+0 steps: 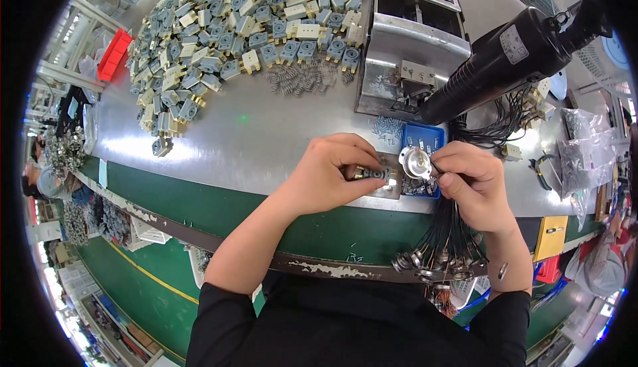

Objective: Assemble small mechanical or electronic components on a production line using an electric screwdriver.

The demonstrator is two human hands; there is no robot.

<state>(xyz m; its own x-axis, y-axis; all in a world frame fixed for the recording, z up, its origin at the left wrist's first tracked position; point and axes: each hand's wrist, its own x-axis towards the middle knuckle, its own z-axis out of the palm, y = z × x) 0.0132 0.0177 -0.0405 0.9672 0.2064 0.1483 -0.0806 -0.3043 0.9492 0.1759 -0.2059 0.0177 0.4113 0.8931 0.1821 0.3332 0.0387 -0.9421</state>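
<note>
My left hand (329, 173) is closed, its thumb and fingers pinching a small grey block with brass-coloured parts (373, 173) just above the bench. Facing it, my right hand (475, 182) pinches the edge of a round silver metal cap with side lugs (417, 162). The cap sits over a blue tray (435, 134) of small metal parts and hides some of it. Below the right hand hangs a bundle of black wires with round metal caps (438, 264) at the ends.
Grey and cream blocks (252, 24) lie heaped at the far left, with loose springs (302, 78) beside them. Screws (387, 127) lie near a metal machine (415, 31). A black cylindrical tool (502, 64) slants above. Pliers (541, 171) and plastic bags (588, 157) are at right.
</note>
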